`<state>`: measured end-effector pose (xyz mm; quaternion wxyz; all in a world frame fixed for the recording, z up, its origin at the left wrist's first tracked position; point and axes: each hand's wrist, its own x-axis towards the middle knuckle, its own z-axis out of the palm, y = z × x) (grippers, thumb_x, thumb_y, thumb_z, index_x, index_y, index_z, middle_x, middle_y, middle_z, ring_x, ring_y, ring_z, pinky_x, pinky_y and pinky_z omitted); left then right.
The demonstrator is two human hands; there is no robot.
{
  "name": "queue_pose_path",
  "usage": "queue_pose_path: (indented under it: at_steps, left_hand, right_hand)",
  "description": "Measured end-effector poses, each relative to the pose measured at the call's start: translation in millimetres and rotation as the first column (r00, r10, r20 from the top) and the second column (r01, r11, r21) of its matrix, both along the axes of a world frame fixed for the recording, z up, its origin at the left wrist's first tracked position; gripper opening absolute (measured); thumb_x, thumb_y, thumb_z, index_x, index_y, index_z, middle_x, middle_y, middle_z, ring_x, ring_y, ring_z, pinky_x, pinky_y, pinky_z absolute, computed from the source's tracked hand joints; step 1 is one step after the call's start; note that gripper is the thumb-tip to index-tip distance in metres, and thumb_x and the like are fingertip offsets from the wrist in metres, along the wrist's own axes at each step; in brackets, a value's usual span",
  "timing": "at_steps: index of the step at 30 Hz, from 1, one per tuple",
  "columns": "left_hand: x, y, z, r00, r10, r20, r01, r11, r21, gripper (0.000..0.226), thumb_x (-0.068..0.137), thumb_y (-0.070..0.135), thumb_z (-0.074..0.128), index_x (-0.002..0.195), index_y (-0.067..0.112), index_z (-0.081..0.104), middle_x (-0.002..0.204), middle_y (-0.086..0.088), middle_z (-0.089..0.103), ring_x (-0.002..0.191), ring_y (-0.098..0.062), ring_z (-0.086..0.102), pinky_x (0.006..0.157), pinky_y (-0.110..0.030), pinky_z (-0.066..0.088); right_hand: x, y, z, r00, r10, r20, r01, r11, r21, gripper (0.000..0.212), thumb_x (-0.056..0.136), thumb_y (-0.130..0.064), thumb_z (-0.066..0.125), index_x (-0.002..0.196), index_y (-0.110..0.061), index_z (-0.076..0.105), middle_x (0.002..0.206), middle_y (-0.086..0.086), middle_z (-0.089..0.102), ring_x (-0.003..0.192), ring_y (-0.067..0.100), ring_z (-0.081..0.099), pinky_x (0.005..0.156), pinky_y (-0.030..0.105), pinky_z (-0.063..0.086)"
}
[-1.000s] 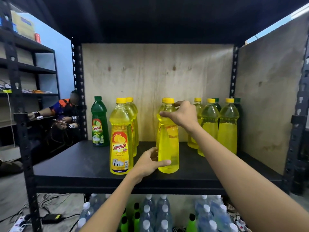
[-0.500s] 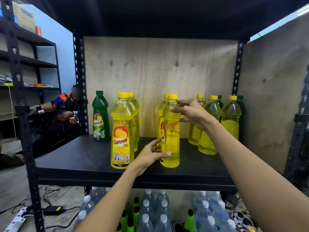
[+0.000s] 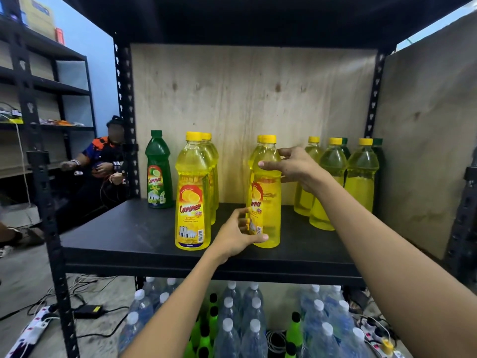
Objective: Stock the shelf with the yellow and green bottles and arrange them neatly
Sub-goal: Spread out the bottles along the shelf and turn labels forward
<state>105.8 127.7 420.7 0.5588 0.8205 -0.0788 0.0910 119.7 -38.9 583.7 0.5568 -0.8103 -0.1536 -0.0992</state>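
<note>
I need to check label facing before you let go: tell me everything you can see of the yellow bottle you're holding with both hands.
The yellow bottle is clear plastic filled with yellow liquid, topped by a yellow cap. It stands upright near the front of the black shelf. Its red-and-yellow Cammer label faces left, only partly visible. The left hand grips its base, the right hand its shoulder. A second yellow bottle stands close behind it.

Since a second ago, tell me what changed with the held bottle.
The right hand slid from the cap down to the neck of the yellow bottle, which turned so its label now partly shows. The left hand stayed at its base; the other bottles stayed put.
</note>
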Motion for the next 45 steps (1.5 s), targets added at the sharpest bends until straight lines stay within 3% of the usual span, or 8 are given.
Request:
queue_pose_path:
  at_steps: [5,8,14,19,25,32,41,45]
  left_hand:
    - [-5.8,-5.1,0.8,0.994,0.086,0.064,-0.093,0.99,0.108,0.099,0.06,0.047,0.09,0.14,0.03,0.033,0.124,0.006,0.059,0.109,-0.011,0.061,0.097,-0.035,0.053]
    - [-7.0,-9.5,1.8,0.997,0.053,0.05,-0.062,0.976,0.208,0.109,0.059,0.05,0.09,0.146,0.028,0.028,0.133,0.007,0.056,0.121,-0.013,0.056,0.104,-0.036,0.047]
    - [-22.7,-16.3,-7.0,0.946,0.287,0.148,-0.319,0.903,0.287,0.106,0.053,0.068,0.083,0.136,0.026,0.032,0.133,0.002,0.052,0.122,-0.018,0.055,0.099,-0.038,0.049]
    - [-29.3,-20.7,-11.9,0.903,0.376,0.21,-0.43,0.795,0.428,0.109,0.053,0.085,0.067,0.137,0.021,0.041,0.135,-0.004,0.049,0.126,-0.022,0.049,0.102,-0.038,0.044]
    - [-33.9,-21.5,-12.8,0.881,0.403,0.249,-0.47,0.808,0.355,0.098,0.049,0.083,0.072,0.123,0.023,0.049,0.119,0.003,0.064,0.108,-0.017,0.064,0.087,-0.035,0.055]
    - [-44.9,-21.3,-10.9,0.876,0.373,0.306,-0.465,0.824,0.325,0.089,0.052,0.08,0.075,0.117,0.023,0.056,0.106,0.009,0.071,0.096,-0.011,0.069,0.078,-0.026,0.053]
    - [-49.3,-25.9,-4.4,0.898,0.363,0.248,-0.432,0.837,0.337,0.095,0.05,0.08,0.075,0.12,0.02,0.054,0.11,0.004,0.07,0.1,-0.016,0.068,0.085,-0.036,0.058]
    - [-52.1,-25.3,-3.6,0.911,0.343,0.229,-0.405,0.849,0.339,0.092,0.052,0.078,0.077,0.12,0.021,0.053,0.111,0.006,0.069,0.101,-0.014,0.068,0.086,-0.034,0.057]
  right_hand:
    - [-2.9,-8.5,6.1,0.997,0.067,-0.032,-0.068,0.997,-0.024,0.049,0.079,-0.023,0.08,0.121,-0.011,0.058,0.096,0.0,0.07,0.089,0.016,0.07,0.079,0.036,0.059]
    - [-3.0,-12.5,8.5,0.989,0.135,-0.061,-0.136,0.99,-0.02,0.038,0.083,-0.019,0.077,0.116,-0.016,0.059,0.102,0.004,0.073,0.095,0.018,0.071,0.084,0.036,0.057]
    - [4.6,-18.1,6.5,0.937,0.318,-0.147,-0.308,0.948,0.084,0.047,0.087,-0.012,0.07,0.132,-0.007,0.057,0.122,0.009,0.07,0.112,0.025,0.067,0.098,0.042,0.052]
    - [6.1,-18.1,0.4,0.896,0.408,-0.176,-0.373,0.906,0.2,0.048,0.091,-0.011,0.065,0.138,-0.009,0.052,0.127,0.01,0.067,0.119,0.027,0.063,0.087,0.034,0.056]
    - [-6.3,-6.8,-19.6,0.97,0.211,-0.119,-0.218,0.975,-0.053,0.1,0.073,-0.016,0.084,0.153,-0.024,0.026,0.132,0.007,0.06,0.116,0.026,0.061,0.101,0.049,0.05]
    - [-9.0,-5.2,-21.2,0.981,0.166,-0.103,-0.174,0.982,-0.071,0.095,0.074,-0.016,0.083,0.152,-0.018,0.029,0.128,0.008,0.064,0.115,0.026,0.063,0.1,0.049,0.051]
    - [-21.3,-2.5,-22.4,0.98,0.174,-0.098,-0.177,0.984,-0.034,0.083,0.083,-0.009,0.074,0.151,-0.021,0.028,0.126,0.005,0.061,0.117,0.024,0.06,0.101,0.044,0.05]
    - [-26.0,-0.2,-23.1,0.979,0.184,-0.085,-0.186,0.983,-0.01,0.078,0.085,-0.008,0.073,0.149,-0.021,0.032,0.127,0.007,0.062,0.115,0.023,0.061,0.087,0.033,0.053]
